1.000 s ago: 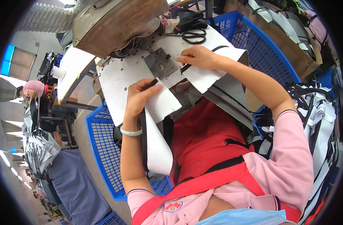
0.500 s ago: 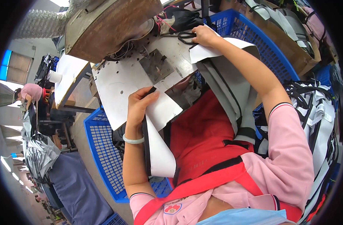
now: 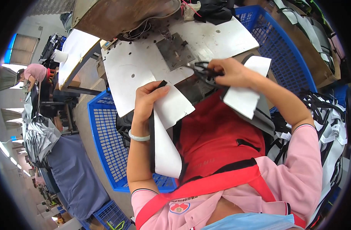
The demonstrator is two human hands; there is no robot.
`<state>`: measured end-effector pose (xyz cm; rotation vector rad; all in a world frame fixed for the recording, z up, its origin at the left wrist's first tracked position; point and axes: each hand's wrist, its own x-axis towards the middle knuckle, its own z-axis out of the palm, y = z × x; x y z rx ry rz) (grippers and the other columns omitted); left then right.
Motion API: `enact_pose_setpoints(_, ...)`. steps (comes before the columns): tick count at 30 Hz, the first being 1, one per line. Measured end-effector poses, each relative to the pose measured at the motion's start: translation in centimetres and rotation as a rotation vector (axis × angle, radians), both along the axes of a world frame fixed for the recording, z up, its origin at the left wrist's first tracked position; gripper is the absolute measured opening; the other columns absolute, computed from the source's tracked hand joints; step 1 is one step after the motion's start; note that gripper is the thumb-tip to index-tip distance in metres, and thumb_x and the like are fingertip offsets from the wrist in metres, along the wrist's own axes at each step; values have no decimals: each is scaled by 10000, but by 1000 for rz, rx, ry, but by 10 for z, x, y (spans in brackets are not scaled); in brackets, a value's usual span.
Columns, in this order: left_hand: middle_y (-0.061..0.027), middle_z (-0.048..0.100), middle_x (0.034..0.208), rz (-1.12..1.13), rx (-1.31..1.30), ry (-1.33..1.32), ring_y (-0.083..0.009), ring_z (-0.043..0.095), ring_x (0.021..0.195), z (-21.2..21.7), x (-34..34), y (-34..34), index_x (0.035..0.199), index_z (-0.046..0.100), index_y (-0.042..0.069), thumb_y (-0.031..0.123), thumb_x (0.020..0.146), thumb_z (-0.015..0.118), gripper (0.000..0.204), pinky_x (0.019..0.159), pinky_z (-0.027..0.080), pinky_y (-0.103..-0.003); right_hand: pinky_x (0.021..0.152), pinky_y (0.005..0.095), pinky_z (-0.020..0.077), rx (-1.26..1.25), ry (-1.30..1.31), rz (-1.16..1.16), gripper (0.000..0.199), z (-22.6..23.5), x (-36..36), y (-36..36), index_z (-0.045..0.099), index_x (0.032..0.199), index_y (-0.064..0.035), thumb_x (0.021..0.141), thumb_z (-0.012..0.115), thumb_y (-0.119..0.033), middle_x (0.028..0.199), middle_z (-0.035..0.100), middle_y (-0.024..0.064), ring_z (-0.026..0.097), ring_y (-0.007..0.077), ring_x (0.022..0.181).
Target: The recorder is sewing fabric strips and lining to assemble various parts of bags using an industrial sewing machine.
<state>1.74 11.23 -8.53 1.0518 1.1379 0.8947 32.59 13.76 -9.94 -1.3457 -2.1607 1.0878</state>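
My left hand [image 3: 149, 100] pinches a white fabric piece with a black edge [image 3: 168, 126] that hangs down over my red apron. My right hand [image 3: 232, 72] grips black scissors [image 3: 203, 70], their blades pointing left over the metal sewing table [image 3: 145, 65]. A second white and grey fabric piece [image 3: 246, 97] is also held under my right hand and drapes across my right forearm. The square needle plate [image 3: 175, 50] lies just beyond the scissors.
A blue plastic basket [image 3: 106, 145] stands at my left, another blue basket [image 3: 283, 50] at my right. Black and white fabric strips [image 3: 329, 130] pile at the far right. A sewing machine body [image 3: 118, 13] looms at the top. Another person [image 3: 33, 73] works far left.
My right hand has come back from the far table edge toward me, now holding the scissors. My left hand has stayed on the white piece.
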Motion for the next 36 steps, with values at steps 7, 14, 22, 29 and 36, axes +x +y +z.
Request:
enact_pose_setpoints(7, -58, 688, 823, 24, 14, -42, -109, 615, 689, -1, -3, -7, 985, 703, -45, 64, 791, 736, 225, 659, 481, -212, 672, 337, 466, -220, 83, 129, 520, 10, -26, -49, 534, 1122, 27, 838, 716, -369, 797, 628, 162, 584, 242, 704)
enact_pose_setpoints(14, -71, 695, 835, 81, 46, -74, -119, 627, 696, 0, -11, -14, 1005, 701, -45, 52, 785, 742, 243, 674, 490, -209, 753, 451, 486, -90, -5, 184, 595, 3, -35, -57, 476, 1224, -12, 825, 680, -403, 879, 653, 228, 630, 415, 860)
enact_pose_setpoints(22, -71, 696, 852, 90, 93, -81, -117, 628, 724, -6, -13, -19, 1010, 700, -47, 35, 792, 735, 236, 688, 492, -213, 715, 473, 476, -43, -88, 217, 647, 1, -39, -59, 468, 1273, -29, 815, 680, -433, 802, 637, 211, 630, 413, 807)
enact_pose_setpoints(29, -61, 694, 875, 83, 122, -68, -113, 627, 751, -9, -14, -22, 1027, 696, -48, 31, 796, 736, 248, 710, 487, -215, 706, 459, 487, -3, -123, 209, 678, 2, -43, -59, 468, 1288, -28, 800, 692, -442, 788, 638, 196, 635, 403, 801)
enact_pose_setpoints(36, -56, 694, 876, 147, 145, -8, -104, 618, 761, -10, -18, -28, 1023, 697, -46, 27, 788, 744, 250, 721, 481, -213, 717, 446, 499, -34, -149, 199, 714, 4, -42, -58, 469, 1312, -15, 768, 713, -408, 826, 644, 225, 641, 403, 807)
